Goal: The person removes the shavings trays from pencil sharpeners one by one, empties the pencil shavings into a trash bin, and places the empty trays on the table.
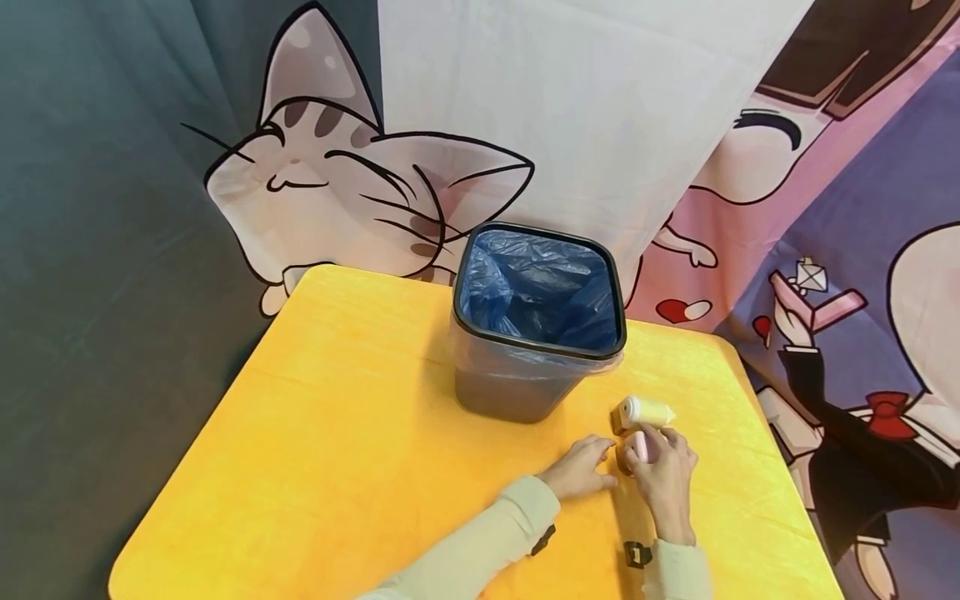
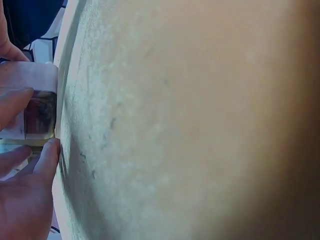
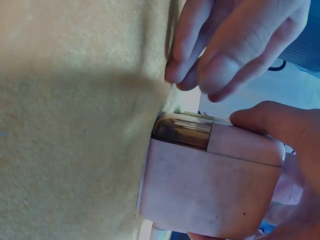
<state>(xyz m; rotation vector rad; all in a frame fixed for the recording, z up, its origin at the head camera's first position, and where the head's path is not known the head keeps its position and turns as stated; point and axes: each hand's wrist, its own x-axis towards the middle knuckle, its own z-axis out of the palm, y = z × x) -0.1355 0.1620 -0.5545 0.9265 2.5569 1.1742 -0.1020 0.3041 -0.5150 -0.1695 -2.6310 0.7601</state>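
Note:
My right hand (image 1: 663, 475) holds a small pink box (image 3: 205, 185) with rounded corners and a dark see-through window (image 3: 182, 131) at one corner. In the right wrist view its thumb lies along the box's upper side and the other fingers reach round the lower side. The box stands at the yellow tabletop (image 1: 322, 433). Just left of it, my left hand (image 1: 579, 468) hovers low with fingers loosely bent and nothing in them. One of its fingers overlaps the box in the left wrist view. Beyond the box lies a pale yellow bottle (image 1: 652, 412) with a white base and pointed tip.
A square bin (image 1: 517, 396) with a black rim and blue bag liner (image 1: 536, 279) stands at the table's far edge, left of the bottle. Cartoon-printed cloth (image 1: 510, 92) hangs behind and to the right of the table.

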